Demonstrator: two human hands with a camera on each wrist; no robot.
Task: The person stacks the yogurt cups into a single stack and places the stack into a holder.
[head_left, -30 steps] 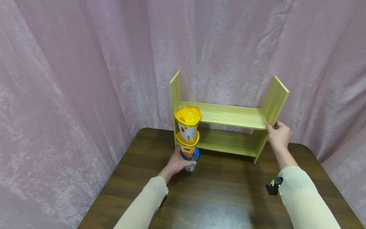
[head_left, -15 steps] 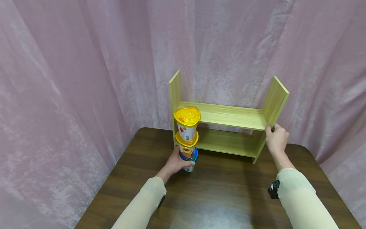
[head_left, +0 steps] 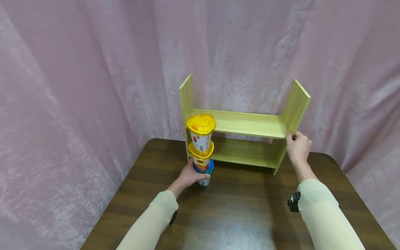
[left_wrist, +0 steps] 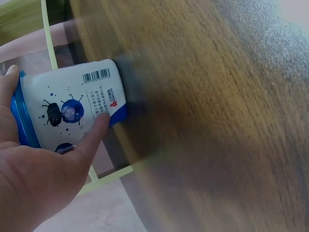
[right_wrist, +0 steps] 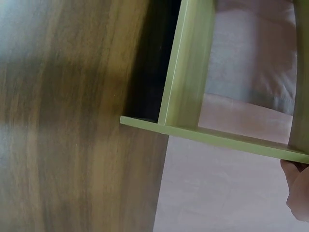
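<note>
The upright cup stack [head_left: 201, 146], just left-front of the shelf [head_left: 247, 123], is gripped at its base by the left hand [head_left: 189, 175]; the shelf's right panel is clasped by the right hand [head_left: 297, 147].

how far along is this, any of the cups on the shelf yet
None yet: both boards of the wooden shelf are bare. Already done: three cups are stacked on the table, in front of the shelf's left end. In hand: the left hand grips the bottom blue-lidded cup of the stack, while the right hand holds the shelf's right side panel. Left: getting the cups onto a board, apparently.
</note>
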